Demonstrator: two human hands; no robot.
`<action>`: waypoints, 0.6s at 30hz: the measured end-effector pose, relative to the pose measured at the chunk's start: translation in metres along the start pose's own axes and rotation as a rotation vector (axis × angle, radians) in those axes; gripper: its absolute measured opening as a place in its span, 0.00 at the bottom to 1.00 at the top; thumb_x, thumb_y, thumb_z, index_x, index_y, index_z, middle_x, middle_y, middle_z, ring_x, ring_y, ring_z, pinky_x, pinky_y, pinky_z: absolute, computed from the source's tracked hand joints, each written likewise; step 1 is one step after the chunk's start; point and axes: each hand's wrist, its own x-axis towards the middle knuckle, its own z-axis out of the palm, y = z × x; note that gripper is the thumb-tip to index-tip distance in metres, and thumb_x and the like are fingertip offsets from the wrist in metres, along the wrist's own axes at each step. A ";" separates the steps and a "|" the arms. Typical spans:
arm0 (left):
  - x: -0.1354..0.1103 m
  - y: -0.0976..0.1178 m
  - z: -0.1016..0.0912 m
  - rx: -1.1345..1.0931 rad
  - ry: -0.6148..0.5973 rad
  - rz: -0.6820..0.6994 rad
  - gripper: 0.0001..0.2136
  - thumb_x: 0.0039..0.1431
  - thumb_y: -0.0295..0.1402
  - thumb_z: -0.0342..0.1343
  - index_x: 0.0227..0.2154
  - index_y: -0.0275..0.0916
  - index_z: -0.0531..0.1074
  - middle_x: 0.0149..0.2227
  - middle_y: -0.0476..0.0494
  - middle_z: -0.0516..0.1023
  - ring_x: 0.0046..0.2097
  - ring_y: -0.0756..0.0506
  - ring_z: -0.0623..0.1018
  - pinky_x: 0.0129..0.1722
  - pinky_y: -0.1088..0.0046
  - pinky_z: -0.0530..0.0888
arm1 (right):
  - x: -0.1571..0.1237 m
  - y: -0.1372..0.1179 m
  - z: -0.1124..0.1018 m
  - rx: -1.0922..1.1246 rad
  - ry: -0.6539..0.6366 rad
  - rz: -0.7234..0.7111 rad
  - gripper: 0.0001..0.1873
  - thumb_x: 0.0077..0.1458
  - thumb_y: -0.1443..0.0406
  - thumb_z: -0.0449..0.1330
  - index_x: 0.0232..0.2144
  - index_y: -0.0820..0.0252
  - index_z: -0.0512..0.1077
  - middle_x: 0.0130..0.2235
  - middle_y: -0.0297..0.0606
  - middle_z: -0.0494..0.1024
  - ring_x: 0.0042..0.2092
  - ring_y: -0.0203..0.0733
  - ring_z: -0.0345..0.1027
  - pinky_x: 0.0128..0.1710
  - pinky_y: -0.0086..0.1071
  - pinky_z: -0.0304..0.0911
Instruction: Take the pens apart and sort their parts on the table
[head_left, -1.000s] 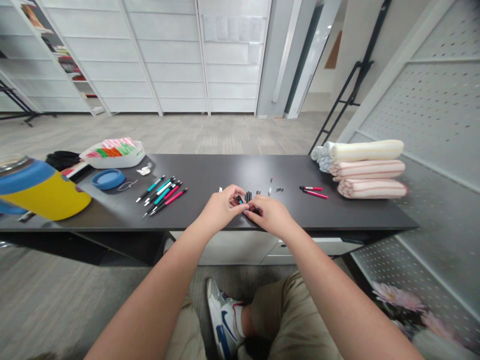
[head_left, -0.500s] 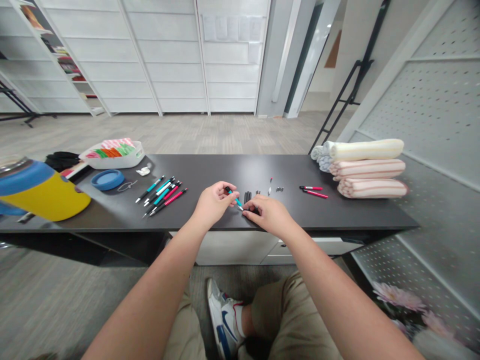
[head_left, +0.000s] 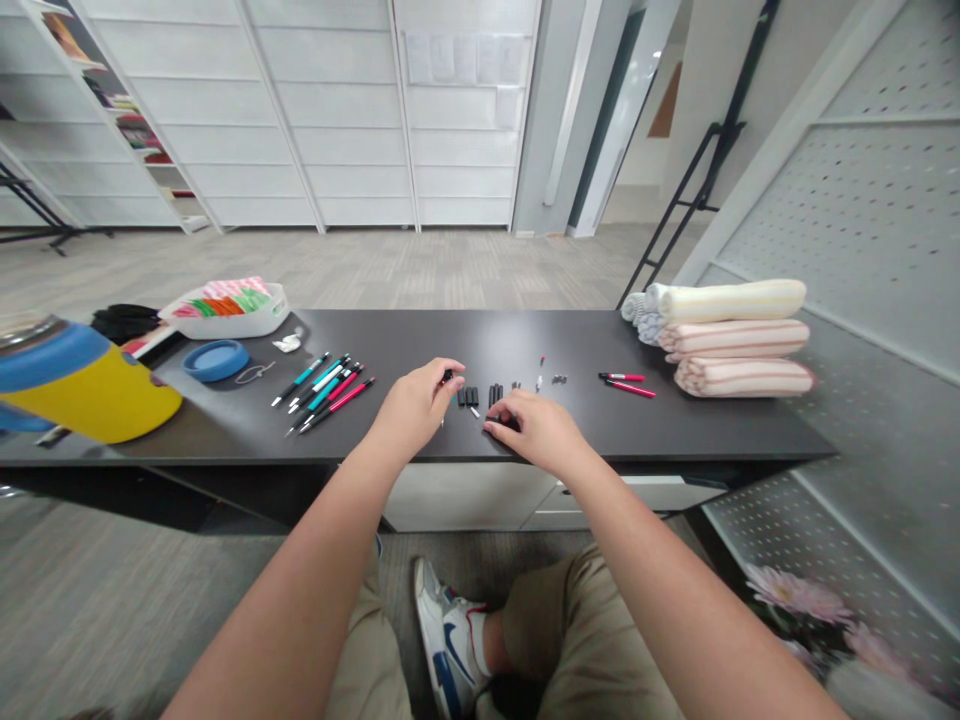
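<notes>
L hand [head_left: 412,405] fingers pinching a pen [head_left: 448,376], mostly hidden by the hand, just above bench [head_left: 442,340], L of short blk parts [head_left: 467,397]; R hand [head_left: 541,430] fingers bunched low beside blk tubes [head_left: 496,393], can't tell if gripping anything. Risk: L fingers or pen could clip blk parts or loose silvery bit [head_left: 474,411] & send them rolling, b/c spacing's tight; R fingers might nudge tubes too. Pen's long axis approx. near-far, blk end away from wearer, apparent tip twd near edge
</notes>
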 end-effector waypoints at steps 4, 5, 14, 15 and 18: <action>-0.003 0.003 -0.001 -0.016 -0.072 0.026 0.11 0.71 0.39 0.52 0.50 0.44 0.75 0.43 0.45 0.84 0.44 0.44 0.83 0.45 0.69 0.75 | 0.000 0.000 0.000 -0.011 -0.005 0.001 0.06 0.62 0.59 0.67 0.39 0.52 0.80 0.38 0.34 0.79 0.37 0.38 0.71 0.36 0.31 0.59; -0.004 0.003 0.000 -0.048 -0.072 0.003 0.11 0.71 0.40 0.52 0.50 0.44 0.75 0.42 0.46 0.84 0.42 0.45 0.83 0.44 0.70 0.75 | -0.001 -0.001 0.000 -0.012 -0.006 -0.002 0.06 0.62 0.59 0.67 0.40 0.52 0.80 0.38 0.34 0.79 0.38 0.38 0.72 0.37 0.31 0.59; -0.001 0.004 0.003 -0.080 0.026 -0.067 0.11 0.69 0.41 0.54 0.47 0.42 0.75 0.39 0.45 0.85 0.37 0.46 0.82 0.38 0.73 0.74 | -0.007 -0.006 -0.004 -0.097 -0.043 -0.142 0.18 0.70 0.58 0.58 0.59 0.44 0.76 0.55 0.39 0.77 0.47 0.40 0.75 0.41 0.32 0.66; -0.001 0.004 0.003 -0.063 0.020 -0.069 0.11 0.69 0.40 0.54 0.46 0.42 0.76 0.39 0.45 0.85 0.36 0.46 0.82 0.37 0.73 0.74 | -0.007 -0.006 -0.004 -0.094 -0.042 -0.146 0.17 0.70 0.59 0.58 0.58 0.45 0.77 0.55 0.39 0.76 0.47 0.40 0.75 0.42 0.32 0.67; -0.002 0.005 0.003 -0.028 0.000 -0.070 0.11 0.69 0.40 0.54 0.46 0.43 0.76 0.37 0.46 0.85 0.34 0.47 0.80 0.36 0.73 0.72 | -0.007 -0.005 -0.003 -0.071 -0.030 -0.161 0.16 0.70 0.61 0.58 0.56 0.46 0.78 0.55 0.39 0.77 0.48 0.41 0.75 0.44 0.32 0.68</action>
